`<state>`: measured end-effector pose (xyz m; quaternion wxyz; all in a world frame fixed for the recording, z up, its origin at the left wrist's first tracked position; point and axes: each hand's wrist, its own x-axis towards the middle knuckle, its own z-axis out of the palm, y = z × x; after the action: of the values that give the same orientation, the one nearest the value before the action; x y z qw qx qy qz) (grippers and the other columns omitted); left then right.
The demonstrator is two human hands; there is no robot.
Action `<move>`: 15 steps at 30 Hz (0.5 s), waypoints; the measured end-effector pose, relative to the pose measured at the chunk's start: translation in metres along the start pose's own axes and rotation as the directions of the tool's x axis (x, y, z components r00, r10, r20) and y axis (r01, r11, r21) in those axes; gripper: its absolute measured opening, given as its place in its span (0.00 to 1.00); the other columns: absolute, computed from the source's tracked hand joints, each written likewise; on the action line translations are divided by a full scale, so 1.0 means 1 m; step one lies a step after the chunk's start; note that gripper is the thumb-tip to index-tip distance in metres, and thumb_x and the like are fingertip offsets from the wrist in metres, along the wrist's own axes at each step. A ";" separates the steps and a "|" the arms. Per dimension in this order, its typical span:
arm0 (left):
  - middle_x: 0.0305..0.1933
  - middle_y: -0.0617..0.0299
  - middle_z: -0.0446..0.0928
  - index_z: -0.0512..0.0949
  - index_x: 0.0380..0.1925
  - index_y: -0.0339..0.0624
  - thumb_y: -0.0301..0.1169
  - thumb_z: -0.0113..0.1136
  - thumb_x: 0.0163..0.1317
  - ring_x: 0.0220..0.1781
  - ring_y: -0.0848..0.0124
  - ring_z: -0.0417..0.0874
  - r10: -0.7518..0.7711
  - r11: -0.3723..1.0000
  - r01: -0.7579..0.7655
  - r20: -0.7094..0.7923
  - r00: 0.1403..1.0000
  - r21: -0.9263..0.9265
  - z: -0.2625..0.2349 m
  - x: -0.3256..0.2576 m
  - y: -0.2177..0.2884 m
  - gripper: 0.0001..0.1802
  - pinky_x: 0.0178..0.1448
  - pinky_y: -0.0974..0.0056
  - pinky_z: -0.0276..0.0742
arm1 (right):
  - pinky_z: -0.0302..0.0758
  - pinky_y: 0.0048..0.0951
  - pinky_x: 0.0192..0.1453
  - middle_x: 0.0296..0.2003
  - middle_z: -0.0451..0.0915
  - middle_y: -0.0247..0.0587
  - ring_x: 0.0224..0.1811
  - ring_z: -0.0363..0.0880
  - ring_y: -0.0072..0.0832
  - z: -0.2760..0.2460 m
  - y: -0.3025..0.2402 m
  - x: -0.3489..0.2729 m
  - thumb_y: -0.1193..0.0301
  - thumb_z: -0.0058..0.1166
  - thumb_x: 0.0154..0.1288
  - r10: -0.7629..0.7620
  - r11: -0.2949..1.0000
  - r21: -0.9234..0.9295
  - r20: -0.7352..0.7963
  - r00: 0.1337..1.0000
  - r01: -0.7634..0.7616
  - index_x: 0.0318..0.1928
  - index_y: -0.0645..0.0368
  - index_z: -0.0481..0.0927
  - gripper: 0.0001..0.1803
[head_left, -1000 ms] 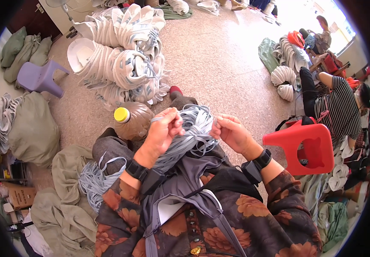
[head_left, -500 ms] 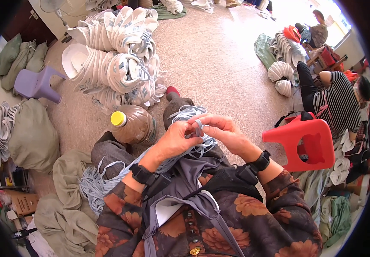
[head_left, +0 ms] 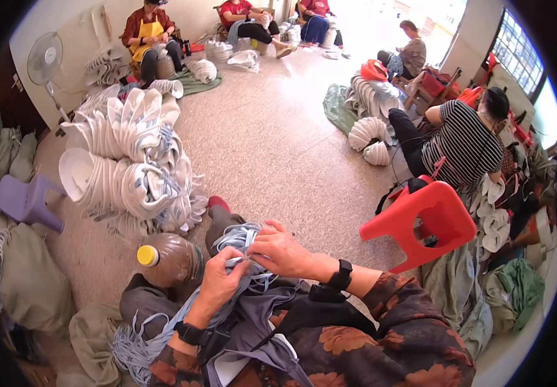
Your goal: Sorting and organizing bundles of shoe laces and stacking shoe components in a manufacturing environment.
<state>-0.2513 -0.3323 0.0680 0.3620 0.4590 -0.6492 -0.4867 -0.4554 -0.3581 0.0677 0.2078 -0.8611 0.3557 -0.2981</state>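
Observation:
Above my lap my two hands meet, fingertips almost touching. My left hand [head_left: 219, 284] is closed, thumb and fingers pinching a light blue shoelace [head_left: 233, 262]. My right hand [head_left: 283, 251] pinches at the same spot with thumb and index finger, its other fingers raised; the bit of lace between its tips is mostly hidden. A thick bundle of light blue shoelaces [head_left: 238, 236] lies across my legs behind the hands. Its loose ends [head_left: 138, 345] hang over my left thigh. Both wrists wear black straps.
A large brown bottle [head_left: 174, 260] with a yellow cap stands by my left leg. Beyond it are stacked white shoe uppers [head_left: 120, 184]. A red stool [head_left: 443, 222] lies tipped at right; a purple stool [head_left: 27, 201] stands left. A person in stripes [head_left: 462, 142] sits right; others sit farther back.
The view has tilted up, bringing seated people at the back into sight. The lace loop that stood up between my fingers is gone from there; my right hand now lies across the left fingertips.

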 end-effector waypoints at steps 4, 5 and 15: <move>0.33 0.57 0.84 0.76 0.31 0.39 0.21 0.62 0.60 0.31 0.78 0.81 -0.184 0.905 0.169 -0.001 0.983 -0.390 -0.005 0.002 -0.002 0.04 0.34 0.73 0.75 | 0.70 0.43 0.56 0.27 0.79 0.39 0.38 0.79 0.37 -0.035 -0.006 0.010 0.74 0.56 0.59 -0.003 0.997 0.073 0.027 1.000 0.001 0.33 0.57 0.81 0.03; 0.34 0.55 0.84 0.76 0.31 0.39 0.21 0.63 0.60 0.31 0.77 0.81 -0.213 0.848 0.184 -0.002 0.977 -0.498 -0.007 0.003 -0.007 0.04 0.35 0.73 0.76 | 0.73 0.40 0.50 0.26 0.79 0.40 0.35 0.79 0.37 -0.045 -0.010 0.012 0.74 0.56 0.59 0.021 0.981 0.191 0.072 0.997 -0.035 0.32 0.57 0.81 0.03; 0.30 0.63 0.81 0.78 0.30 0.38 0.22 0.69 0.56 0.29 0.80 0.77 -0.286 0.769 0.243 0.022 0.958 -0.592 -0.003 0.000 -0.013 0.07 0.36 0.73 0.72 | 0.72 0.44 0.36 0.28 0.78 0.51 0.33 0.78 0.50 -0.038 -0.031 -0.035 0.68 0.51 0.65 0.014 0.977 0.157 0.624 0.782 -0.143 0.33 0.61 0.76 0.09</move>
<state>-0.2453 -0.3347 0.0566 0.4363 0.4275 -0.3823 -0.6933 -0.4860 -0.3173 0.1005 0.4089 -0.8706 0.2725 -0.0240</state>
